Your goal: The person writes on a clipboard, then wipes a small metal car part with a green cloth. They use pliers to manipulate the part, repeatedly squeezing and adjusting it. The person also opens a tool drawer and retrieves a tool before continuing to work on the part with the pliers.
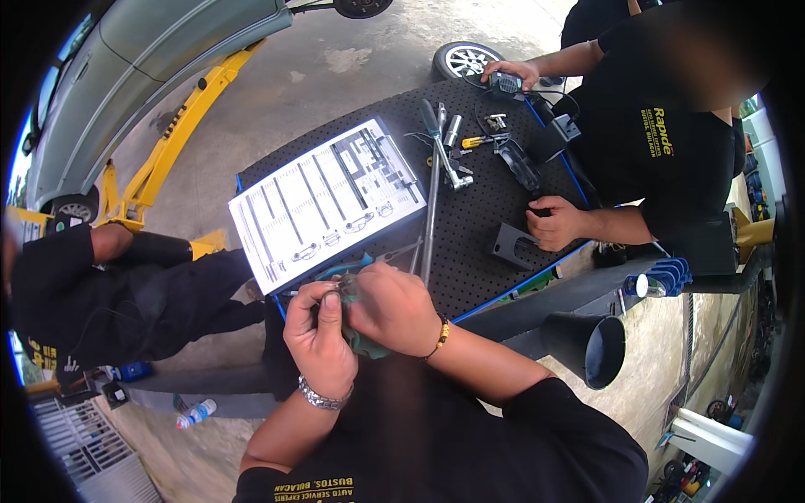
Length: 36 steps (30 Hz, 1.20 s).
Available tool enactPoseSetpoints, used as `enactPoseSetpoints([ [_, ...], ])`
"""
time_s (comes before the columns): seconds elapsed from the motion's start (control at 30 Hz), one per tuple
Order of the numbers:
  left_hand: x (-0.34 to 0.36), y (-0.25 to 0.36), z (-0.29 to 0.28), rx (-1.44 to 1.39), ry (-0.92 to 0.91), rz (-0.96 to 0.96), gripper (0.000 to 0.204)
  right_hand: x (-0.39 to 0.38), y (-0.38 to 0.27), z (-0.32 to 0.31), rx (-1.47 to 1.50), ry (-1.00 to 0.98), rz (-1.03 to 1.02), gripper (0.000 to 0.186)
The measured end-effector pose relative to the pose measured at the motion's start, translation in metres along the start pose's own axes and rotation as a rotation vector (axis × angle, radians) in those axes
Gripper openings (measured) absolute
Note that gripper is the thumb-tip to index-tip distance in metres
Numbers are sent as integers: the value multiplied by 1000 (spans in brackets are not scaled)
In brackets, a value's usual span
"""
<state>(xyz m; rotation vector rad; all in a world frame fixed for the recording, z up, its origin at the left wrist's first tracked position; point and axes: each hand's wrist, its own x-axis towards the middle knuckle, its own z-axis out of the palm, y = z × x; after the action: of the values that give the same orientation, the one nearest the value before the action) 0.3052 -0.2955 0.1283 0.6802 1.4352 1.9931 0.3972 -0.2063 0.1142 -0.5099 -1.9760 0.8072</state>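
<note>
My left hand (321,331) and my right hand (391,303) meet just in front of the near edge of the perforated black tabletop (470,251). A green cloth (366,344) is bunched in my right hand, its lower end hanging out between the hands. My left thumb and fingers pinch a small dark metallic piece that is mostly covered by fingers and cloth, so its kind is hidden. Just beyond my hands is a clipboard (404,159) with a printed form (323,201). Pliers (398,250) lie close past my right knuckles.
A ratchet (453,172), a long metal bar (432,218), sockets (453,132) and a black bracket-like block (513,246) lie on the table. A co-worker's hands (558,223) are at its right side. Another person (126,293) stands left, near a yellow car lift (180,126).
</note>
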Motion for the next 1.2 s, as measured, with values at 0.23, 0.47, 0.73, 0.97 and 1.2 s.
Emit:
enactPoseSetpoints([
  [0.23,2,4,15,-55,84,-72,5,3,-2,-5,-36,1,-25,31],
  [0.47,-1,11,11,131,-154,97,7,-2,-2,-22,82,65,25,13],
  [0.73,-5,22,12,-239,-56,-131,12,-13,-2,-45,805,452,418,23],
  [0.97,-20,4,13,-121,-149,-275,11,-18,0,-12,204,57,162,19],
  [1.2,-21,5,5,-243,-126,-326,12,-13,-7,-27,6,-96,87,29],
])
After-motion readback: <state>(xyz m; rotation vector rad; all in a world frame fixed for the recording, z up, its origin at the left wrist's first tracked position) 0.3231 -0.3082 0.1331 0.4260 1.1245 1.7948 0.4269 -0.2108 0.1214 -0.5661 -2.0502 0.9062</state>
